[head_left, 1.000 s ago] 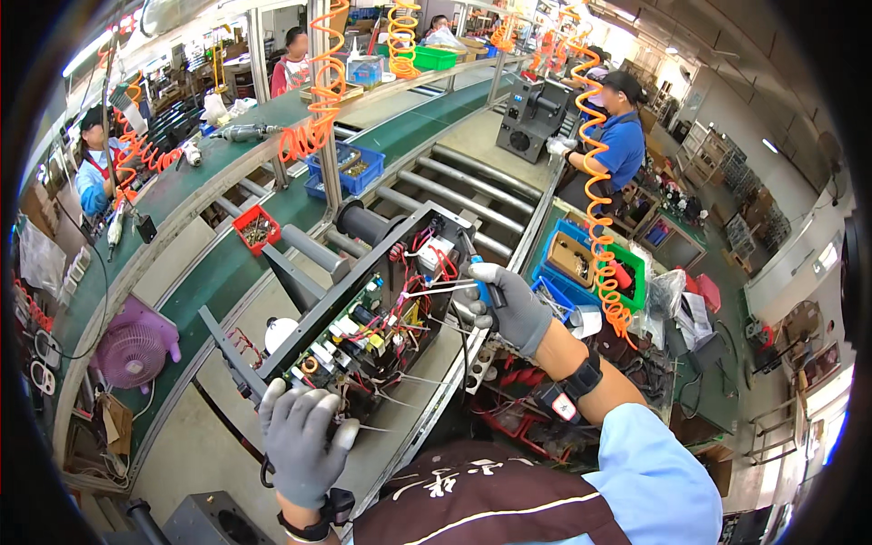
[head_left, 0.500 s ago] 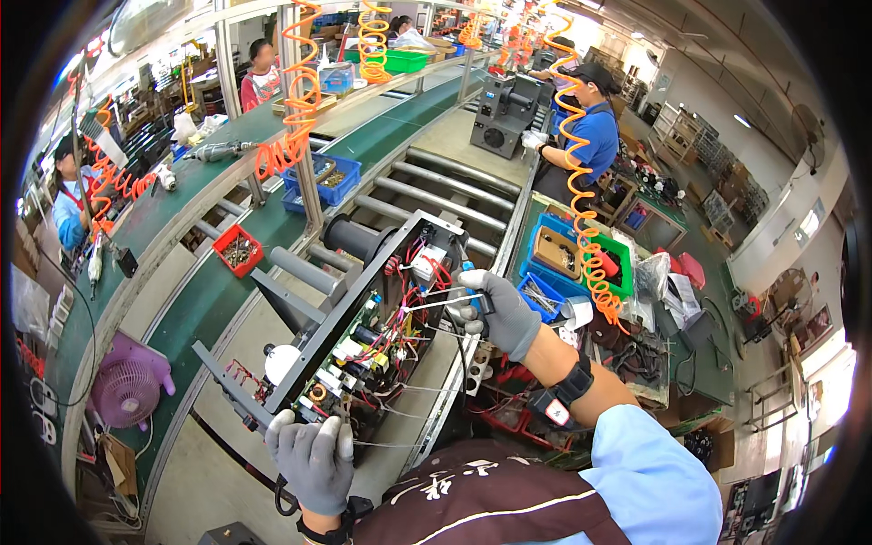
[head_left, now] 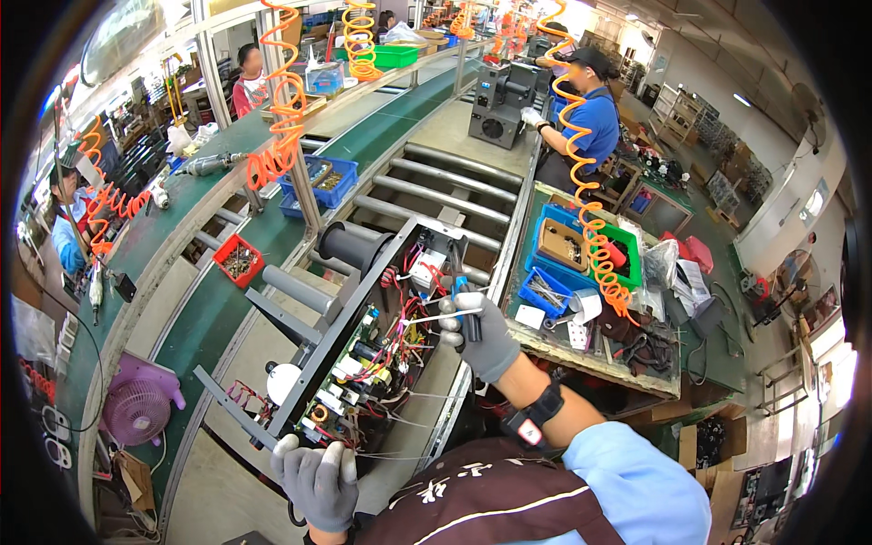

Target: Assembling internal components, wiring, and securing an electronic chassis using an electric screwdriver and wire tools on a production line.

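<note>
An open dark metal machine chassis (head_left: 333, 338) lies tilted on the roller line in front of me, packed with circuit boards and red, black and white wires (head_left: 368, 350). My left hand (head_left: 318, 481), in a grey glove, has its fingers curled over the near end of the chassis. Gloved too, my right hand (head_left: 481, 336) is closed around pliers with blue and black handles (head_left: 459, 286), at the chassis's right side by the wire bundle. White cable ties (head_left: 440, 317) stick out beside that hand. The pliers' jaws are hard to make out among the wires.
A red bin of screws (head_left: 239, 261) and blue bins (head_left: 327, 182) stand on the green belt. To the right, a bench holds a blue tray (head_left: 545, 292) and a green bin (head_left: 622, 254). Orange coiled hoses (head_left: 581, 163) hang overhead. A co-worker (head_left: 590, 132) stands beyond, near another machine (head_left: 500, 109).
My right hand has moved left and slightly down with the pliers, closer to the wire bundle. My left hand has dropped slightly at the chassis's near end.
</note>
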`<state>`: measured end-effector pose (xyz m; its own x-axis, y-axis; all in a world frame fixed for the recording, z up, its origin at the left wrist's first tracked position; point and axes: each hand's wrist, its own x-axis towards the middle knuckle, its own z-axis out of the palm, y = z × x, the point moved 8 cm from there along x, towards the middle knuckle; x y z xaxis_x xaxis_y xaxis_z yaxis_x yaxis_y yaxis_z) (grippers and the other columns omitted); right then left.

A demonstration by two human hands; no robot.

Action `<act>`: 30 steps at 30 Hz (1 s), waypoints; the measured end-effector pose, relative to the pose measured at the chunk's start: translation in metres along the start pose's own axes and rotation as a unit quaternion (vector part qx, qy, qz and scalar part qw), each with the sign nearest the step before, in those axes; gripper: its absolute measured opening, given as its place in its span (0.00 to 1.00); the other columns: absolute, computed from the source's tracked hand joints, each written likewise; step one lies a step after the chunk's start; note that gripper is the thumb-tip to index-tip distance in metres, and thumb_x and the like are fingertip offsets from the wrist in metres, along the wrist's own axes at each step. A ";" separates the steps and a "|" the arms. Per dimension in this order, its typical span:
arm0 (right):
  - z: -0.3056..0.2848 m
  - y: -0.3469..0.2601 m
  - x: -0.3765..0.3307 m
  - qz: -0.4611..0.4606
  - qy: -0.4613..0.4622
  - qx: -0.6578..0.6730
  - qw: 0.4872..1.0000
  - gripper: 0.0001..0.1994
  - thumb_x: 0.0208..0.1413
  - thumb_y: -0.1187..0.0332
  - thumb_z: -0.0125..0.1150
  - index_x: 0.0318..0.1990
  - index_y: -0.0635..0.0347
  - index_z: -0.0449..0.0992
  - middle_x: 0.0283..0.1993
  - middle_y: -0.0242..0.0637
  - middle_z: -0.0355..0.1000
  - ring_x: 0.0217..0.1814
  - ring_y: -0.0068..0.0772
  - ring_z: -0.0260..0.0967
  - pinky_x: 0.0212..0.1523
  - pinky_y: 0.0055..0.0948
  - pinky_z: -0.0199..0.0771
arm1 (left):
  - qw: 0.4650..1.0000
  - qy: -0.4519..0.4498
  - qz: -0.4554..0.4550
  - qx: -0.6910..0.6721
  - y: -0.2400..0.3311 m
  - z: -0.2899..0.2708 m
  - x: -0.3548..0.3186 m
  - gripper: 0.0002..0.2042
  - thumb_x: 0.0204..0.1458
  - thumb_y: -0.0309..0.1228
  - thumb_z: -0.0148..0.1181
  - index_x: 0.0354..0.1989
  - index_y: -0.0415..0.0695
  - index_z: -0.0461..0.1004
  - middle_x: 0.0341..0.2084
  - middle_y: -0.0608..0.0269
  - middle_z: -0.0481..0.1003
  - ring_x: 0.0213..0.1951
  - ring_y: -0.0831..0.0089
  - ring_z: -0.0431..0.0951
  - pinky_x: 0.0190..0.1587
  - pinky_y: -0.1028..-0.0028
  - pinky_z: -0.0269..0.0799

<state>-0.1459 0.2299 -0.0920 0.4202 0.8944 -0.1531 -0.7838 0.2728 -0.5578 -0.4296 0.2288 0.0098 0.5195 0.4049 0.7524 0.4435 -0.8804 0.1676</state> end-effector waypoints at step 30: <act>0.031 -0.022 -0.004 0.038 0.202 -0.338 0.919 0.13 0.50 0.58 0.59 0.34 0.58 0.68 0.19 0.26 0.63 0.12 0.15 0.53 0.08 0.19 0.47 | 0.996 0.061 0.029 -0.053 0.000 -0.005 -0.005 0.04 0.45 0.26 0.59 0.28 0.41 0.72 0.18 0.65 0.64 0.24 0.67 0.65 0.45 0.57 0.64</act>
<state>-0.1442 0.2311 -0.0539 0.6177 0.6604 -0.4269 -0.4133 -0.1893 -0.8907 -0.4358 0.2260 0.0092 0.4454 0.3260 0.8339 0.3321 -0.9251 0.1842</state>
